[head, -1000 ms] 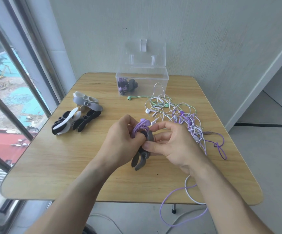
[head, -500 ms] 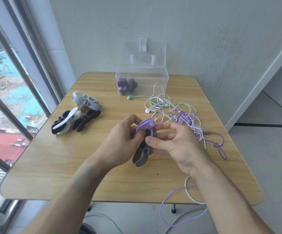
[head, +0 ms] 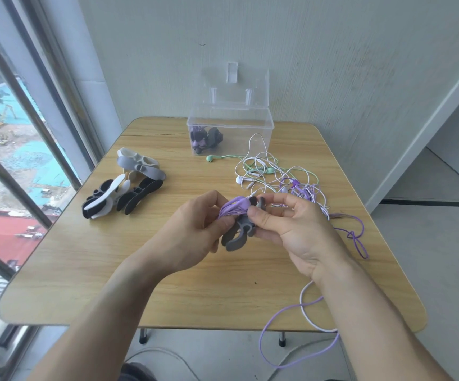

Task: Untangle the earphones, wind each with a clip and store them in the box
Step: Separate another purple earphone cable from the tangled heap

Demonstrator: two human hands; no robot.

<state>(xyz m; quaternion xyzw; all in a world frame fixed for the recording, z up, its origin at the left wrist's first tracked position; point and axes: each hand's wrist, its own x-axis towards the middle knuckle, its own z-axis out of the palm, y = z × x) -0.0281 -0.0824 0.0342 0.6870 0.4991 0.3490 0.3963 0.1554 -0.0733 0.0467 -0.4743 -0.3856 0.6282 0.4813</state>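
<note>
Spare clips [head: 123, 192] lie at the table's [head: 90, 284] left. Above its middle, the left hand [head: 192, 229] pinches a purple coil [head: 232, 209] in a closed grip, and the right hand [head: 291, 226] grips the grey clip [head: 238, 233] wrapped round it. Behind stands the open box [head: 231, 133], with tangled earphones [head: 286, 182] to the right.

Left hand [head: 195, 229] and right hand [head: 286, 224] together pinch a coiled purple earphone bundle [head: 235, 207] inside a dark grey rubber clip [head: 238, 235] above the light wooden table [head: 167, 292]. Tangled white, green and purple earphones [head: 277, 177] lie right. Clear plastic box [head: 229, 133], lid open, holds one wound set. Spare black, grey and white clips [head: 125, 188] lie left.
</note>
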